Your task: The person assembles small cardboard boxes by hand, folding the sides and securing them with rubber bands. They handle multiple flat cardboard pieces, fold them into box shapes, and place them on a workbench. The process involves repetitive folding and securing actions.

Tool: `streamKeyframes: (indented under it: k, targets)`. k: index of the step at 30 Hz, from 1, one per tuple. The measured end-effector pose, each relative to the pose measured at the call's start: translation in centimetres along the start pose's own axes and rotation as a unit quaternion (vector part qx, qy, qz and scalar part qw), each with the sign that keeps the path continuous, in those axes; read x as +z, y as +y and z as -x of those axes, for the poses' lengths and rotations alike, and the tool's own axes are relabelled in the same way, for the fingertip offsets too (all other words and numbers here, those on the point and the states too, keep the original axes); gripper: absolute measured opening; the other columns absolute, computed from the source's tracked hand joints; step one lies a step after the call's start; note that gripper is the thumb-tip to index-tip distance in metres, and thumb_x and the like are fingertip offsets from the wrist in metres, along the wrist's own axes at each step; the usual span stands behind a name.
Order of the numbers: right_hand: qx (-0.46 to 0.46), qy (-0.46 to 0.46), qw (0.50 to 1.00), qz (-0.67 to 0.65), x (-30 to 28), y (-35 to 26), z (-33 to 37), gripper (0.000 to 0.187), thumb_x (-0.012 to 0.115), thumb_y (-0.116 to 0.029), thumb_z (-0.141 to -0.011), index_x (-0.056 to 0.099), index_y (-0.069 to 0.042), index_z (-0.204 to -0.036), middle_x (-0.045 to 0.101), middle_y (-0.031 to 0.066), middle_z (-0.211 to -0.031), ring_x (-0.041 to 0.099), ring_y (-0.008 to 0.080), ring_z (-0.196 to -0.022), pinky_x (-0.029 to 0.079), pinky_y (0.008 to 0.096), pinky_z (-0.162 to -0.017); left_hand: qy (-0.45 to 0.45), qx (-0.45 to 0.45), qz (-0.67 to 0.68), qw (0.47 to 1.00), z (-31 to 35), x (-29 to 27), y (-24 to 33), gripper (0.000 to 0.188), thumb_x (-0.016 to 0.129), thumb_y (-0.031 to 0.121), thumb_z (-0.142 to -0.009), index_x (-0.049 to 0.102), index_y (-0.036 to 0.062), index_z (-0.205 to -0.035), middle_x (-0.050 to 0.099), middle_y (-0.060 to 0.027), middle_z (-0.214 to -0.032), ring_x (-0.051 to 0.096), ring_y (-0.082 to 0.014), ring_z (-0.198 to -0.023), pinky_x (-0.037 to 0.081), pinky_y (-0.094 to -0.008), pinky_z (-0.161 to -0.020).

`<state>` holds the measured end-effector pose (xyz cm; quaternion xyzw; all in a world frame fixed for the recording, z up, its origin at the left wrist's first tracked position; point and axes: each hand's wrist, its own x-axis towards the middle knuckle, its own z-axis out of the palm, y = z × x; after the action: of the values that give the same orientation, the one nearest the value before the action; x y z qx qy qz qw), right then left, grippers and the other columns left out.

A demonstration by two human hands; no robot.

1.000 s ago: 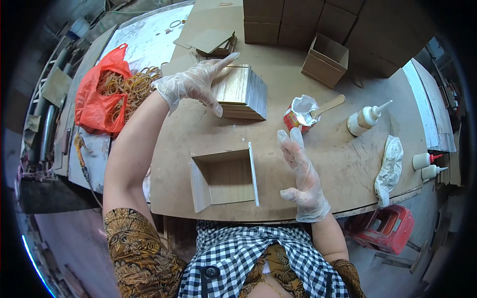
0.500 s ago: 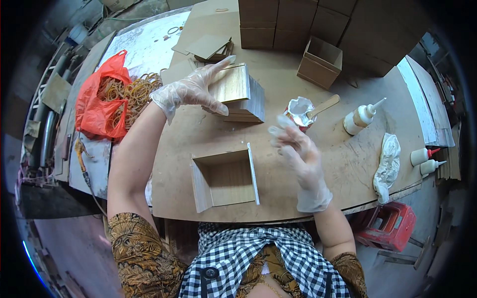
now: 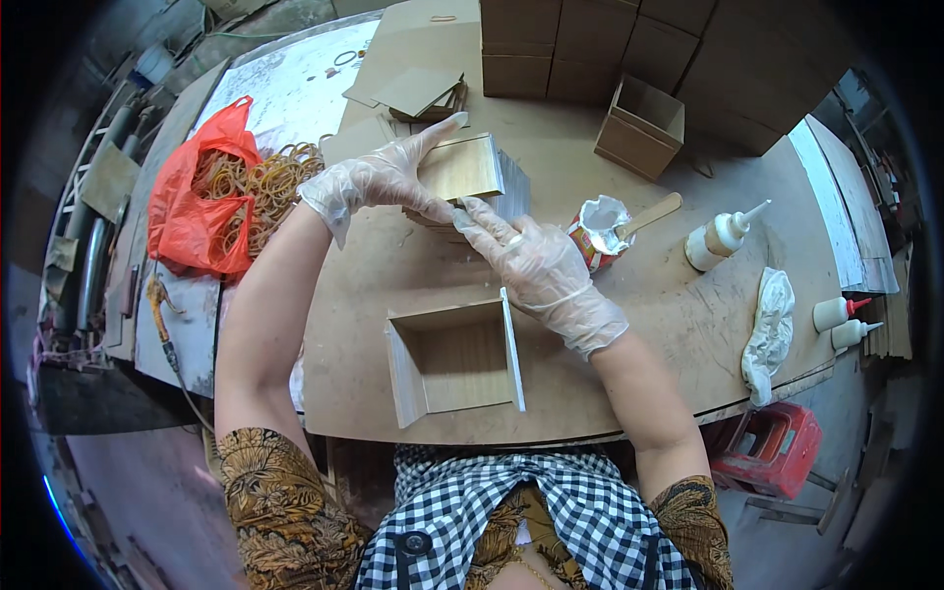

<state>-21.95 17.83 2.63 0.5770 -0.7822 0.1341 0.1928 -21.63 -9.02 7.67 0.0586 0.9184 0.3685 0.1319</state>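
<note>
Over tbl (image 3: 688,324), L hand (image 3: 386,179) splayed, R hand (image 3: 544,270) angled inward.

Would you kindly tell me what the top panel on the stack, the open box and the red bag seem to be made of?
Top panel: probably smooth wood or veneered board, from its pale, wood-toned face.
Open box: likely similar, matte inside, with faint straight grain.
Red bag: apparently thin, glossy plastic, visibly crinkled.

Workshop: stacked wooden panels (image 3: 457,169), nozzle bottle (image 3: 716,243), rubber bands (image 3: 280,182), worktable (image 3: 688,324).
</note>
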Motion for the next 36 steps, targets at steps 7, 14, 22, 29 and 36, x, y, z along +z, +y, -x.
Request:
streamKeyframes:
  k: [7, 14, 22, 29, 36]
  targets:
    - [0.004, 0.0, 0.998, 0.057, 0.7, -0.2, -0.3, 0.061, 0.063, -0.011, -0.077, 0.054, -0.007, -0.138, 0.052, 0.0088, -0.146, 0.061, 0.0212, -0.078, 0.053, 0.0341, -0.064, 0.0, -0.013, -0.012, 1.0, -0.3, -0.5, 0.1, 0.136, 0.095, 0.043, -0.054, 0.014, 0.0145, -0.159, 0.028, -0.0178, -0.159, 0.026, -0.0326, -0.148, 0.024, -0.0412, -0.121]
    - [0.005, 0.032, 0.998, 0.053, 1.2, -0.3, -0.4, 0.057, 0.062, -0.009, -0.077, 0.055, -0.002, -0.133, 0.058, 0.012, -0.136, 0.061, 0.0221, -0.079, 0.052, 0.0348, -0.063, -0.009, 0.011, 0.035, 0.999, -0.7, -0.3, 0.0, 0.134, 0.094, 0.042, -0.054, 0.015, 0.0133, -0.159, 0.028, -0.0161, -0.159, 0.022, -0.0319, -0.149, 0.021, -0.0409, -0.121]
    - [0.01, 0.051, 0.999, 0.017, 1.2, -0.3, -0.5, 0.057, 0.062, -0.008, -0.076, 0.053, 0.0, -0.132, 0.06, 0.0121, -0.131, 0.063, 0.0239, -0.086, 0.053, 0.0362, -0.068, 0.024, 0.026, 0.025, 0.999, -0.9, 0.4, -0.3, 0.132, 0.095, 0.038, -0.052, 0.019, 0.0188, -0.158, 0.035, -0.0193, -0.155, 0.036, -0.0325, -0.142, 0.032, -0.0389, -0.116]
    - [0.024, 0.046, 0.998, -0.02, 1.4, -0.4, -0.4, 0.055, 0.063, -0.006, -0.075, 0.054, -0.002, -0.129, 0.061, 0.0109, -0.124, 0.062, 0.0253, -0.089, 0.054, 0.0377, -0.071, 0.048, 0.019, 0.089, 0.995, -0.5, 0.4, 0.2, 0.128, 0.094, 0.036, -0.054, 0.022, 0.0163, -0.158, 0.036, -0.0176, -0.154, 0.034, -0.0303, -0.143, 0.029, -0.038, -0.118]
    - [0.019, 0.04, 0.999, -0.018, 1.9, -0.1, -0.1, 0.057, 0.062, -0.007, -0.074, 0.055, -0.002, -0.13, 0.062, 0.0103, -0.122, 0.061, 0.0255, -0.09, 0.053, 0.0378, -0.071, 0.069, -0.002, 0.018, 0.997, -0.6, -0.4, 0.3, 0.129, 0.091, 0.046, -0.06, 0.016, 0.0121, -0.159, 0.033, -0.0185, -0.154, 0.031, -0.031, -0.144, 0.028, -0.0394, -0.117]
